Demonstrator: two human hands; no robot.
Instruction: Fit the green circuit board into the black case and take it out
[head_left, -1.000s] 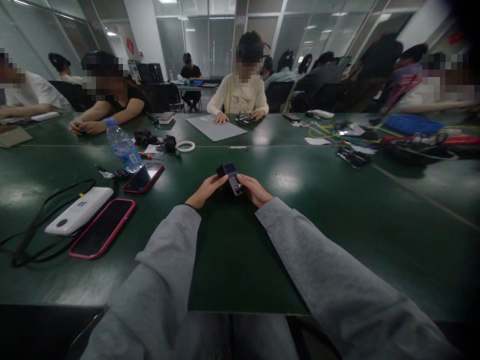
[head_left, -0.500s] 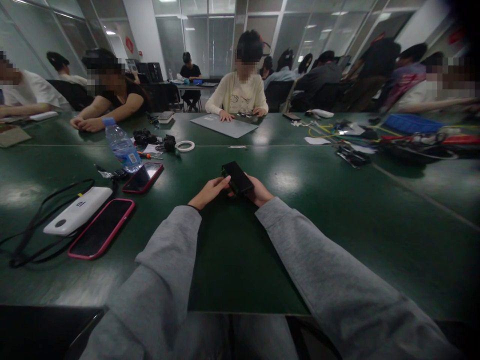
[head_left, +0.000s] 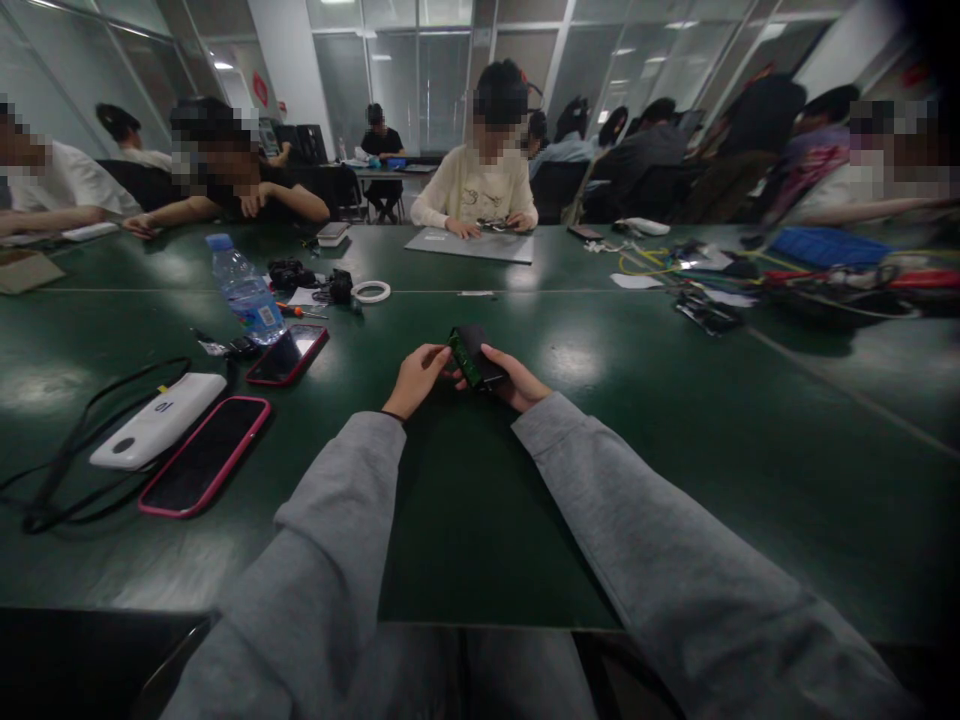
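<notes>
A small black box (head_left: 481,352) is held over the table in front of me. Its left side shows bright green markings, too small to make out. My right hand (head_left: 517,381) grips the box from the right, thumb on top and fingers underneath. At the box's left side is my left hand (head_left: 420,376), its thumb and fingertips pinched together against the far left edge. Some left fingertips are hidden behind the box.
On the green table (head_left: 480,480) to my left lie a white device (head_left: 159,420) with a black strap, two red-edged phones (head_left: 205,457) (head_left: 287,355) and a tilted water bottle (head_left: 246,290). Opposite, a person handles a grey panel (head_left: 469,247). Cables and a blue tray (head_left: 829,248) sit far right.
The box has been turned so that its green side faces me more. My left thumb has moved off its top to the left edge. Across the table, the grey panel has shifted right.
</notes>
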